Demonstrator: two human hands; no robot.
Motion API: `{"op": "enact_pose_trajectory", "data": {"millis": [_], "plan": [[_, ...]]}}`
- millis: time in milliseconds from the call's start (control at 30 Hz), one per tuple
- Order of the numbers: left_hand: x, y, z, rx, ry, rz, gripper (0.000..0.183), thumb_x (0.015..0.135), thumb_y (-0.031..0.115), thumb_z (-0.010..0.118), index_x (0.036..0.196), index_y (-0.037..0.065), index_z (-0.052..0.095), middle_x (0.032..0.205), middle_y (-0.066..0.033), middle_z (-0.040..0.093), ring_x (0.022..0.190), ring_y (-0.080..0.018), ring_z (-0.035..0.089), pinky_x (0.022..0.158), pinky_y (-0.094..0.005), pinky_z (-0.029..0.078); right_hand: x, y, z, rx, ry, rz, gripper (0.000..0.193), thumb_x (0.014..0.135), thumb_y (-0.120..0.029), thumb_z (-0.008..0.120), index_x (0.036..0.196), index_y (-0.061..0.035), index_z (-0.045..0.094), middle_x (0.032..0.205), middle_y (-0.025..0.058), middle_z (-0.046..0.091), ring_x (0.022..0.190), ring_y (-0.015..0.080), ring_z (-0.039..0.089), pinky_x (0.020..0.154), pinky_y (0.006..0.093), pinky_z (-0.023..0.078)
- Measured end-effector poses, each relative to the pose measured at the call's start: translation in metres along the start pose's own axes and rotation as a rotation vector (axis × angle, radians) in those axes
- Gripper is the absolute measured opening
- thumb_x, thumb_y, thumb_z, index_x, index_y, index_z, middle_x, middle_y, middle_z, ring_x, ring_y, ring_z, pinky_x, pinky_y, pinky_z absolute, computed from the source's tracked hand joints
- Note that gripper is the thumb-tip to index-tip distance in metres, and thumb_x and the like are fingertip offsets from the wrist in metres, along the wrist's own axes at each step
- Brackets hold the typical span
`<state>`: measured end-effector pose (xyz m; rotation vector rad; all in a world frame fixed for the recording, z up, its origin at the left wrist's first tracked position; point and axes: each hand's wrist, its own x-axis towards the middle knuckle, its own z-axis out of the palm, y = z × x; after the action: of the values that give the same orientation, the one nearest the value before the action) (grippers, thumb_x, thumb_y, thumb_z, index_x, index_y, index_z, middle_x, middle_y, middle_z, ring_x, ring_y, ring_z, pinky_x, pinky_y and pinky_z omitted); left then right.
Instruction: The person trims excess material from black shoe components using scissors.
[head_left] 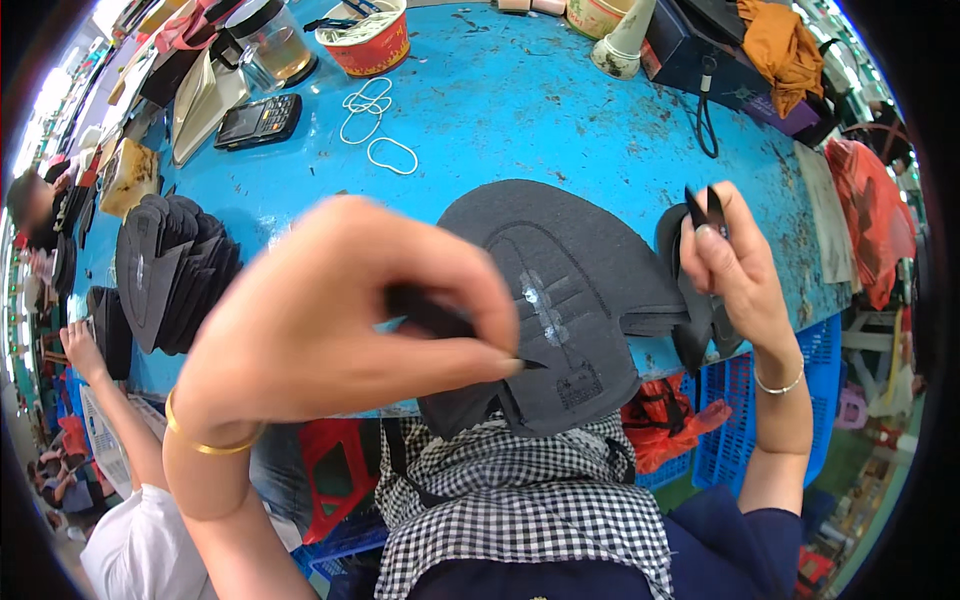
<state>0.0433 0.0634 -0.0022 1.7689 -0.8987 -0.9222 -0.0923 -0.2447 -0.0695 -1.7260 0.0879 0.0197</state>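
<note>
Central stack (pixel 590 240) — dark grey flat pieces, marked with a stitched outline and pale smears; laid at the near edge of the blue table (pixel 560 130). Left hand (pixel 320 320): blurred, held over the left part of the stack; thumb and forefinger closed in a pinch, with a black pointed tip (pixel 534 364) gripped between them. Its full shape is hidden by the hand. Right hand (pixel 738 260): raised to the right of the stack; fingers curled, a black item (pixel 700 208) with two points pinched in them — its kind cannot be told. Dark pieces (pixel 688 345) are placed beside the stack, below the right hand. Well left of the stack, a dark pile (pixel 165 275) is set. Beyond the stack, to the left: keypad device (pixel 258 121), white cord (pixel 390 157), red bowl (pixel 372 50). Beyond, to the right: dark box (pixel 690 65).
</note>
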Motion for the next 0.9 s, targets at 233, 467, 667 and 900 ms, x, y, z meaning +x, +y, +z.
{"op": "enact_pose_trajectory", "data": {"millis": [233,467,667,900], "plan": [[0.062,-0.027,0.013,0.43,-0.287,-0.012,0.012,0.08,0.018,0.078,0.086,0.008,0.078,0.074,-0.0048,0.073,0.063,-0.0165,0.066,0.064,-0.0302,0.052,0.005,-0.018,0.01,-0.366,-0.201,-0.091,0.012,0.099,-0.012,0.064,0.093,-0.0039,0.057,0.072,0.0023,0.062,0.058,0.0077,0.058,0.052,0.0242,0.042],[0.075,-0.03,0.016,0.474,-0.329,0.015,0.007,0.08,0.016,0.076,0.085,0.011,0.078,0.071,-0.0075,0.071,0.065,-0.0213,0.068,0.064,-0.032,0.052,0.018,-0.018,0.017,-0.664,-0.412,-0.416,0.013,0.088,-0.009,0.071,0.096,-0.0062,0.062,0.076,0.0028,0.063,0.064,0.0185,0.066,0.056,0.031,0.049],[0.072,-0.042,0.02,0.595,-0.183,0.276,0.019,0.076,0.023,0.083,0.082,0.009,0.071,0.065,-0.0092,0.066,0.066,-0.0269,0.069,0.061,-0.0367,0.051,0.021,-0.015,0.036,-0.931,-0.451,-0.543,0.018,0.08,-0.012,0.074,0.088,-0.0117,0.058,0.063,0.0022,0.048,0.057,0.0196,0.059,0.046,0.0358,0.043],[0.07,-0.043,0.006,0.666,-0.106,0.207,0.022,0.079,0.024,0.081,0.086,0.006,0.071,0.062,-0.0093,0.063,0.059,-0.0276,0.063,0.057,-0.0369,0.046,0.033,-0.015,0.026,-0.706,-0.541,-0.484,0.016,0.082,-0.013,0.073,0.09,-0.0121,0.059,0.07,0.0041,0.062,0.065,0.0247,0.064,0.05,0.0366,0.045]]}}
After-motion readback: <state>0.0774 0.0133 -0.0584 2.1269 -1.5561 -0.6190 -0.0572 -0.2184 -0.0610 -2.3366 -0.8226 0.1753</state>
